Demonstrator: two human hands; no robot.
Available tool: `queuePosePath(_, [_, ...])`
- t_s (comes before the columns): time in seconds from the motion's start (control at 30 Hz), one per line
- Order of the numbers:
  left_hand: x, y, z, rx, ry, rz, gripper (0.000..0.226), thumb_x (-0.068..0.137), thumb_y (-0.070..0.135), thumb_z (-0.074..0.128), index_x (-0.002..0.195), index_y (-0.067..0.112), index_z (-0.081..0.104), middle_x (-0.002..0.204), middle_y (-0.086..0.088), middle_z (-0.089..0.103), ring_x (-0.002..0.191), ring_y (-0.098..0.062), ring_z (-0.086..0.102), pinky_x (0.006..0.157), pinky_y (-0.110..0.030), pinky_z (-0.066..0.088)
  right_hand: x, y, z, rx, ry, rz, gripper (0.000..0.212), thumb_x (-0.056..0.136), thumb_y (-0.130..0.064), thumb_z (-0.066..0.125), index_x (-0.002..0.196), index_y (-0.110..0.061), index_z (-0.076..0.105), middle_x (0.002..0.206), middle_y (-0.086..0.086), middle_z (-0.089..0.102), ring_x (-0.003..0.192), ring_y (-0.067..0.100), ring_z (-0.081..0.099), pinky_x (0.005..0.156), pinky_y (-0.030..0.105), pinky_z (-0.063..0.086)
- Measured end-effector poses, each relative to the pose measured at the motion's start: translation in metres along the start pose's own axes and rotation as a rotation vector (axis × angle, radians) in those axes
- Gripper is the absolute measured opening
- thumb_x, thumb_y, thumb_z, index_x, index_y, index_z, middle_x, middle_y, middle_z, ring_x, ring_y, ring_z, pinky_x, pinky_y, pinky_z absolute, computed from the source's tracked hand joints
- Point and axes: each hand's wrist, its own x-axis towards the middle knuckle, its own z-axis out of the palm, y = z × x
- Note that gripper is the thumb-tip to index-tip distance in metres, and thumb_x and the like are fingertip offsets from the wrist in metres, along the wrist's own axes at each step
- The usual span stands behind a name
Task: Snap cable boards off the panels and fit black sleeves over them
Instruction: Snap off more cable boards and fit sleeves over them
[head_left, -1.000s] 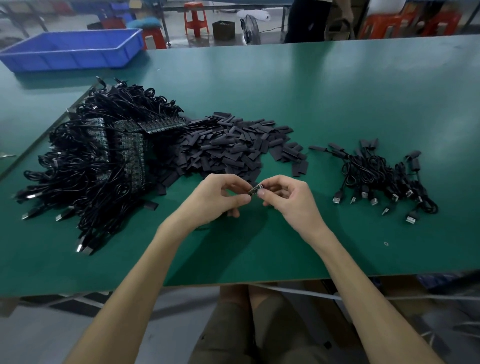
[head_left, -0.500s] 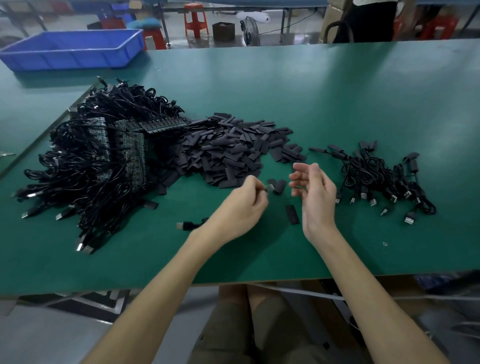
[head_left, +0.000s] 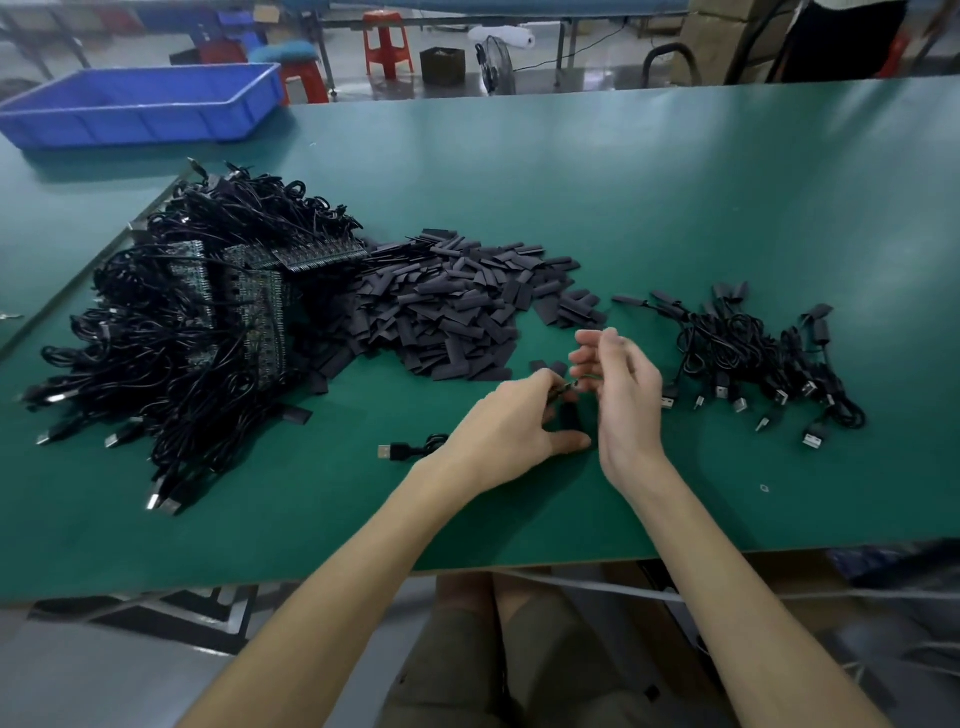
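Left hand (head_left: 509, 421): fingers curled, thumb and forefinger pinching a small cable board (head_left: 564, 389) just above the bench (head_left: 675, 208). Its cable runs back under the wrist to a USB plug (head_left: 387, 451) lying flat on the bench.

Right hand (head_left: 621, 395): raised on edge, fingers loosely spread and half bent, nothing plainly held. Lower fingertips sit at the board's tip; blurred, so contact cannot be told.

One loose black sleeve (head_left: 570, 415) lies on the bench directly under the two hands.

Beyond the hands: wide heap of flat black sleeves (head_left: 452, 312). Left of that, a tall tangle of black cables with board panels (head_left: 260, 312) still joined in strips. Right, a smaller cluster of sleeved cables (head_left: 753, 364), plugs pointing toward the near edge.

Bench surface: dark green, matte, soft glare across the far half; pale edge at the near side. Blue crate (head_left: 140, 109) at the far left corner.

Room behind: grey floor, red-orange stools (head_left: 387, 47), a small floor fan (head_left: 496, 62), a dark box (head_left: 441, 65), cardboard cartons (head_left: 711, 41), someone in dark clothes (head_left: 841, 41) at far right.
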Motion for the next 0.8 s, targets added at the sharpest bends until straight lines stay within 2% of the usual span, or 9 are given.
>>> queuePosePath(0.07, [-0.002,-0.007,-0.005,-0.112,0.13,0.015,0.048,0.083,0.049,0.078,0.119,0.023,0.059,0.077,0.02,0.049,0.07,0.007,0.052,0.059,-0.012,0.038,-0.001,-0.001,0.001,-0.078,-0.049,-0.015,0.019,0.106,-0.026,0.055,0.105,-0.017,0.072,0.085,-0.008,0.073,0.082,0.007,0.068,0.074,0.024,0.053])
queuePosePath(0.13, [-0.002,-0.014,-0.011,-0.21,0.27,0.026,0.041,0.082,0.045,0.079,0.113,0.027,0.061,0.07,0.018,0.046,0.063,0.005,0.047,0.057,-0.01,0.037,-0.002,-0.001,0.003,-0.158,-0.15,-0.033,0.014,0.104,-0.025,0.059,0.108,-0.02,0.071,0.093,-0.006,0.075,0.089,0.007,0.07,0.077,0.024,0.055])
queuePosePath(0.2, [-0.002,-0.02,-0.017,-0.297,0.347,0.026,0.038,0.082,0.042,0.082,0.111,0.029,0.062,0.066,0.017,0.045,0.06,0.0,0.042,0.058,-0.011,0.037,-0.004,-0.001,0.005,-0.21,-0.267,-0.046,0.018,0.105,-0.03,0.058,0.112,-0.021,0.072,0.097,-0.003,0.076,0.088,0.007,0.07,0.072,0.022,0.053])
queuePosePath(0.33, [-0.003,-0.028,-0.021,-0.337,0.323,0.052,0.038,0.082,0.041,0.084,0.113,0.029,0.065,0.062,0.021,0.044,0.058,-0.002,0.039,0.058,-0.015,0.037,-0.005,-0.004,0.004,-0.185,-0.374,-0.039,0.018,0.104,-0.026,0.061,0.115,-0.021,0.074,0.092,0.001,0.079,0.075,0.007,0.069,0.06,0.019,0.049])
queuePosePath(0.43, [-0.003,-0.032,-0.018,-0.369,0.319,0.064,0.038,0.083,0.036,0.083,0.115,0.027,0.066,0.061,0.017,0.038,0.058,-0.004,0.035,0.061,-0.023,0.04,-0.006,-0.005,0.001,-0.144,-0.404,-0.027,0.018,0.1,-0.021,0.066,0.115,-0.024,0.074,0.093,0.0,0.08,0.079,0.009,0.071,0.06,0.016,0.048])
queuePosePath(0.53, [-0.004,-0.032,-0.018,-0.38,0.337,0.082,0.036,0.086,0.034,0.081,0.118,0.024,0.067,0.06,0.016,0.037,0.057,-0.004,0.034,0.058,-0.016,0.034,-0.006,-0.006,0.001,-0.123,-0.407,-0.033,0.018,0.099,-0.022,0.066,0.114,-0.03,0.075,0.094,0.002,0.08,0.076,0.01,0.071,0.061,0.016,0.048])
queuePosePath(0.67, [-0.005,-0.033,-0.019,-0.392,0.352,0.089,0.033,0.09,0.032,0.078,0.12,0.023,0.068,0.057,0.016,0.037,0.055,-0.005,0.035,0.057,-0.015,0.033,-0.006,-0.007,0.0,-0.127,-0.413,-0.033,0.026,0.102,-0.012,0.061,0.119,-0.026,0.073,0.1,-0.001,0.08,0.075,0.01,0.071,0.061,0.017,0.048])
queuePosePath(0.8, [-0.006,-0.034,-0.02,-0.393,0.344,0.07,0.031,0.093,0.031,0.073,0.122,0.024,0.067,0.06,0.016,0.042,0.057,-0.003,0.037,0.058,-0.016,0.034,-0.006,-0.009,0.0,-0.1,-0.4,-0.04,0.029,0.099,-0.008,0.065,0.123,-0.021,0.071,0.089,0.0,0.078,0.073,0.009,0.069,0.063,0.017,0.048])
